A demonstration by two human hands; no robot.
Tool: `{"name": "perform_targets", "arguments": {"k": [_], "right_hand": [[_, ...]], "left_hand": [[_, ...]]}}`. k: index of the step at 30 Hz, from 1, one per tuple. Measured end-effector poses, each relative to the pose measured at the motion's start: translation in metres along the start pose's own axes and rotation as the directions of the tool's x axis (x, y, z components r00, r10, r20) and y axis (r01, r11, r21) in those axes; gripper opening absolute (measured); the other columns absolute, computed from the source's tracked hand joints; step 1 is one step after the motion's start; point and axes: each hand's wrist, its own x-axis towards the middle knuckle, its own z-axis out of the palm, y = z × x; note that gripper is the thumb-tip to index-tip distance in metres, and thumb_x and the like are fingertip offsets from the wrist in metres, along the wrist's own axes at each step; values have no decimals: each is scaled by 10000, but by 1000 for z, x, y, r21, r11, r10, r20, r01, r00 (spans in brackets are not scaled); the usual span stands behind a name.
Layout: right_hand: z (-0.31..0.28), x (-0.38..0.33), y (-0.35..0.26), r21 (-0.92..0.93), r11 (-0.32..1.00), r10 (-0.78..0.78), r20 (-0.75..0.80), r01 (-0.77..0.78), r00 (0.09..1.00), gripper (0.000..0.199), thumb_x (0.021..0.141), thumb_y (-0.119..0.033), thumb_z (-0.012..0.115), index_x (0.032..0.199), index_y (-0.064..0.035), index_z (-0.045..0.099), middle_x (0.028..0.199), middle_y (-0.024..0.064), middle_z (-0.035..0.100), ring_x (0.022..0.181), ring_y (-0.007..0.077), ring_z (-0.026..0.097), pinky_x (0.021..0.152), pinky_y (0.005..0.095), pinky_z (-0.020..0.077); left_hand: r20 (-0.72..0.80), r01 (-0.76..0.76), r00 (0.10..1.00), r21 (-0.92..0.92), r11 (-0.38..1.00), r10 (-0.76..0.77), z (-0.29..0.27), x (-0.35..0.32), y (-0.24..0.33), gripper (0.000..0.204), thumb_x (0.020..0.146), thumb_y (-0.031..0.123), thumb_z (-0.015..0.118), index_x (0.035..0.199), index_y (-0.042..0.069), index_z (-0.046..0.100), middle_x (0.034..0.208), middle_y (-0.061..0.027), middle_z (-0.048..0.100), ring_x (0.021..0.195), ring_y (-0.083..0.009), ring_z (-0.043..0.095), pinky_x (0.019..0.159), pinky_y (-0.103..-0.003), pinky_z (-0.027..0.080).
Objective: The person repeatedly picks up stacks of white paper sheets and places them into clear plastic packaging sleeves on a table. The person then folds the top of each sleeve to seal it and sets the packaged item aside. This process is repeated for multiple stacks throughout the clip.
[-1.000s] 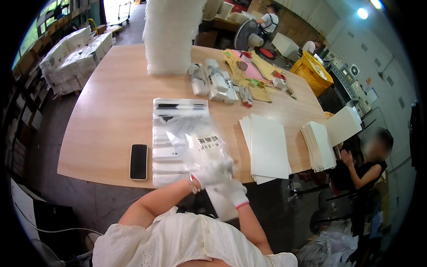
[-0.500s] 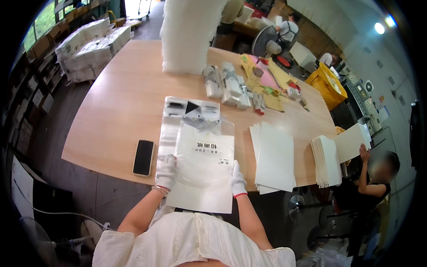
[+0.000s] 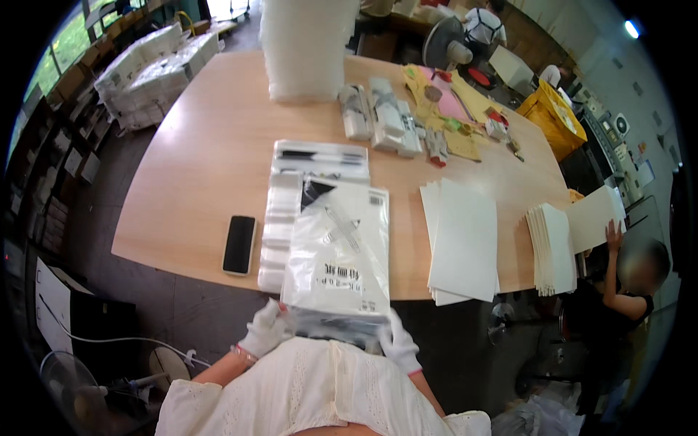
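A white paper pad with dark print and a pencil drawing on its cover (image 3: 338,251) lies inside a clear plastic bag (image 3: 342,318), near the table's front edge. Beneath it is a pile of printed clear bags (image 3: 282,211), showing along its left side and far end. Both hands wear white knit gloves. At the bag's near left corner, my left hand (image 3: 266,330) is closed on the plastic. My right hand (image 3: 398,344) grips the near right corner, with its fingertips partly hidden. The bag's near end hangs over the table edge, close to my body.
A black phone (image 3: 240,245) lies to the left. White sheets (image 3: 464,240) and a thicker paper stack (image 3: 550,251) are on the right. Farther back stand a tall white stack (image 3: 304,47) and wrapped bundles (image 3: 392,120). A co-worker (image 3: 618,287) sits at right.
The pad has slid farther into the bag, its white near end now covered. Both hands have moved toward my body, to the bag's near corners. The view has shifted slightly.
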Motion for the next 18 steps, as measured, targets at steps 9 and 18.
{"name": "perform_targets", "arguments": {"k": [9,18], "right_hand": [[61,37,-11,915,339,143,181,-220,973,357,930,-192,439,1228,2,466,1146,106,561,1010,206,562,864,337,463],[195,152,-206,831,544,-447,407,-120,797,296,872,-71,455,1164,-34,487,832,74,558,717,208,569,711,394,517]], "left_hand": [[238,-642,753,471,606,613,-13,-7,69,115,696,-75,547,747,27,564,826,-87,587,664,-204,573,592,-286,466],[-880,-806,404,-213,553,250,-196,25,72,131,863,175,449,865,66,523,879,-37,511,784,-171,508,723,-315,441]]}}
